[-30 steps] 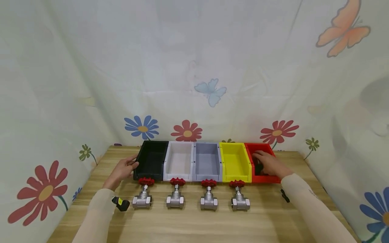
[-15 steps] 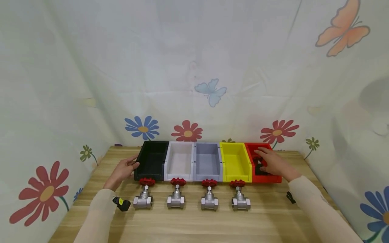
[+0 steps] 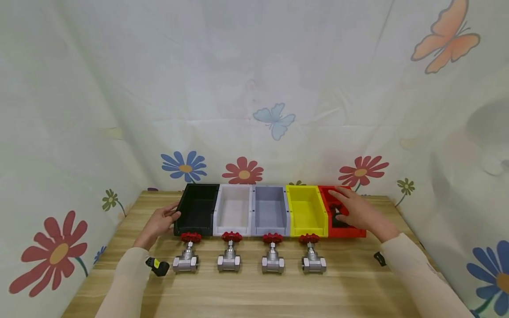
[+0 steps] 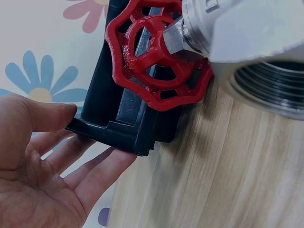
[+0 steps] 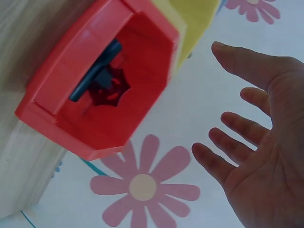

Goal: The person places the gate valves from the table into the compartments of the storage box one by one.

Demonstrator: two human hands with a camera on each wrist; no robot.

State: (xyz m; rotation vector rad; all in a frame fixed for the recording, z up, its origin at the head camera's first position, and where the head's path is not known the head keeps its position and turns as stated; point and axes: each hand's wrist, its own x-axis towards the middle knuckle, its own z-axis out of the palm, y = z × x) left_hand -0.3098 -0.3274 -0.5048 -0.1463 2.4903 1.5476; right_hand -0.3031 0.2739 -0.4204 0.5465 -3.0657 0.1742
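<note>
My left hand (image 3: 160, 224) is at the left side of the black bin (image 3: 197, 211). In the left wrist view its thumb rests on the bin's rim, with the fingers against the outer wall below. My right hand (image 3: 359, 213) hovers over the red bin (image 5: 142, 71), its fingers spread and holding nothing. Inside that bin lies a dark valve (image 5: 97, 71) with a handwheel, partly hidden by my hand in the head view. The right wrist view shows the hand apart from both the bin and the valve.
White (image 3: 233, 211), grey (image 3: 270, 210) and yellow bins (image 3: 306, 210) stand between the black and red ones. Several steel valves with red handwheels, such as the leftmost valve (image 3: 186, 260), line the wooden table (image 3: 246, 293) before them. A patterned curtain (image 3: 222, 88) hangs behind.
My right hand has lifted off the dark valve and drawn up and back from the red bin, uncovering the valve inside. My left hand stays at the black bin.
</note>
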